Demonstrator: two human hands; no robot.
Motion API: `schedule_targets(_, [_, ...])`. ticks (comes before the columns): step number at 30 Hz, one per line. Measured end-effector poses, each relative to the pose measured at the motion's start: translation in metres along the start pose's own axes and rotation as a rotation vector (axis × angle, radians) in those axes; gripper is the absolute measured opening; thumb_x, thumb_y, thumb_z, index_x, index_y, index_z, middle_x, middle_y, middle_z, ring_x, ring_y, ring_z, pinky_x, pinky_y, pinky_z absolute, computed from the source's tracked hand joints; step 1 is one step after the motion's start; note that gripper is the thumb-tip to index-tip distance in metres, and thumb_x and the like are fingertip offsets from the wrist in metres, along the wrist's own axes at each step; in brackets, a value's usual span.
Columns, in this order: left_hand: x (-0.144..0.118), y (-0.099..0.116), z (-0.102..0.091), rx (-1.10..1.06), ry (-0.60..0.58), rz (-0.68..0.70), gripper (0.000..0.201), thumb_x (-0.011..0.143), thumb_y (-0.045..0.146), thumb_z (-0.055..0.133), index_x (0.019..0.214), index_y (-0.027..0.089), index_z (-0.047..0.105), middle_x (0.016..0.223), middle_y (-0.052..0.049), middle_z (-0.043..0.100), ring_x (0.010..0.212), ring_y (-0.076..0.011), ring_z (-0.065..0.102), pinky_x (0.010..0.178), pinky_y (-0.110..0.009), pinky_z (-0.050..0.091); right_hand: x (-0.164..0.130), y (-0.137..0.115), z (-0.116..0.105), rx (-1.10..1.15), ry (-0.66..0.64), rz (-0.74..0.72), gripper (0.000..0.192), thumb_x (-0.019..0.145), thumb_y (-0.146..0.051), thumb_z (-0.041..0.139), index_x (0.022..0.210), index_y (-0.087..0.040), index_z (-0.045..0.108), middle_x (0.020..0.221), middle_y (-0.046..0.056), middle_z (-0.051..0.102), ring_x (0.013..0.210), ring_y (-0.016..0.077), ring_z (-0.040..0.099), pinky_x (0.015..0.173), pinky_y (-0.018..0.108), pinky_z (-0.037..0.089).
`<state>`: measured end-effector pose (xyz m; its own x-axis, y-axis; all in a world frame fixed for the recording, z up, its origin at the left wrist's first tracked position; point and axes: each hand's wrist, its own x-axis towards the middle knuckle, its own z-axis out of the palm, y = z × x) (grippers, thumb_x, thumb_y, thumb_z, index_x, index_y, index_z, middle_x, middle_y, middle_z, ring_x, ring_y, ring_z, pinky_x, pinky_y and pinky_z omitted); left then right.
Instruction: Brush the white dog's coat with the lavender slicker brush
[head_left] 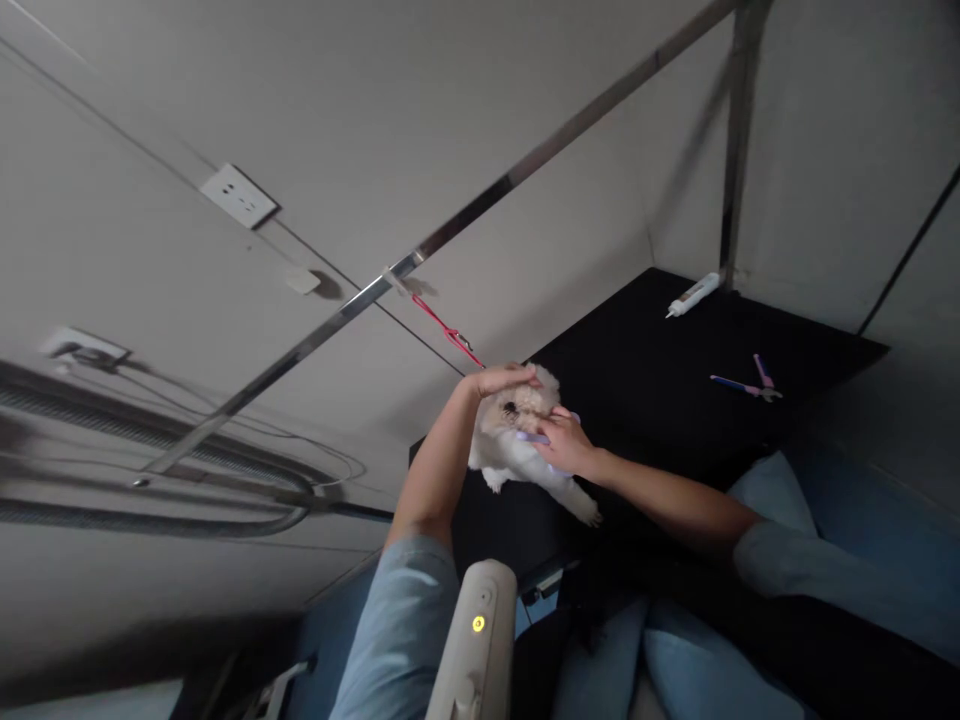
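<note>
A small white, curly-haired dog (525, 462) is on the black table, its head between my two hands and a foreleg stretched toward the table's near side. My left hand (508, 380) lies over the top of its head, fingers curved against the fur. At the muzzle, my right hand (566, 445) has its fingers closed round a light purple tool (532, 437); parts of it stick out on several sides of the hand, and its working end is hidden. A red leash (448, 333) with a metal clip runs from the overhead bar to the dog.
The black table (622, 350) has pliers-like nail clippers (750, 388) and a white tube (694, 295) at its far right. A metal bar (480, 205) crosses above. Sockets (240, 196) and a grey hose (187, 430) are at left. A whitish device (480, 640) stands close in front.
</note>
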<state>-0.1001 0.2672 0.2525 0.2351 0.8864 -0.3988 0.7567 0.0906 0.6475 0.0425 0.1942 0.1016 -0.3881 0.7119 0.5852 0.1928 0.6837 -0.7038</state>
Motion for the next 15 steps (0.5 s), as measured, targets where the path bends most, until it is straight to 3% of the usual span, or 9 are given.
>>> schedule_targets(2, [0.012, 0.002, 0.004, 0.073, -0.220, -0.106, 0.042, 0.068, 0.051, 0.079, 0.062, 0.011, 0.065, 0.057, -0.004, 0.062, 0.053, -0.0148, 0.055, 0.054, -0.026, 0.045, -0.003, 0.008, -0.001, 0.007, -0.016, -0.002, 0.008, 0.080, -0.021, 0.064, 0.083, -0.024, 0.070, 0.076, 0.006, 0.074, 0.076, 0.0244, 0.067, 0.097, 0.045, 0.046])
schedule_targets(5, [0.013, -0.009, 0.018, 0.109, -0.327, -0.116, 0.047, 0.064, 0.055, 0.081, 0.058, 0.013, 0.060, 0.052, 0.000, 0.054, 0.047, -0.0109, 0.046, 0.048, -0.025, 0.037, -0.004, 0.019, -0.004, 0.005, -0.059, -0.023, 0.009, 0.077, -0.018, 0.063, 0.079, -0.024, 0.069, 0.072, 0.003, 0.071, 0.073, 0.0214, 0.065, 0.101, 0.046, 0.042])
schedule_targets(7, [0.009, -0.019, 0.025, 0.087, -0.292, -0.048, 0.053, 0.069, 0.062, 0.075, 0.055, 0.015, 0.055, 0.051, 0.001, 0.049, 0.047, -0.0091, 0.041, 0.048, -0.024, 0.035, -0.004, 0.023, -0.008, 0.010, -0.089, -0.037, 0.008, 0.076, -0.019, 0.063, 0.077, -0.024, 0.068, 0.069, 0.002, 0.068, 0.072, 0.0203, 0.062, 0.101, 0.044, 0.043])
schedule_targets(11, [0.006, -0.037, 0.033, 0.064, -0.075, 0.093, 0.063, 0.078, 0.074, 0.057, 0.053, 0.018, 0.044, 0.051, 0.003, 0.039, 0.050, -0.0082, 0.034, 0.049, -0.024, 0.031, -0.023, 0.030, -0.022, 0.002, -0.057, -0.007, 0.012, 0.083, -0.026, 0.059, 0.075, -0.023, 0.067, 0.079, 0.005, 0.067, 0.081, 0.0210, 0.060, 0.091, 0.039, 0.047])
schedule_targets(13, [0.008, -0.045, 0.035, 0.076, -0.018, 0.127, 0.065, 0.080, 0.078, 0.049, 0.054, 0.019, 0.040, 0.051, 0.004, 0.036, 0.051, -0.0085, 0.032, 0.049, -0.025, 0.029, -0.050, 0.033, -0.028, -0.072, -0.060, 0.131, 0.014, 0.084, -0.031, 0.058, 0.084, -0.022, 0.068, 0.090, 0.008, 0.067, 0.087, 0.0223, 0.059, 0.088, 0.038, 0.047])
schedule_targets(15, [0.010, -0.051, 0.037, 0.095, -0.001, 0.156, 0.067, 0.080, 0.081, 0.044, 0.055, 0.020, 0.037, 0.051, 0.004, 0.033, 0.050, -0.0085, 0.030, 0.048, -0.025, 0.027, -0.087, 0.035, -0.030, -0.111, -0.188, 0.354, 0.018, 0.086, -0.035, 0.057, 0.087, -0.021, 0.068, 0.086, 0.007, 0.066, 0.082, 0.0212, 0.059, 0.082, 0.035, 0.046])
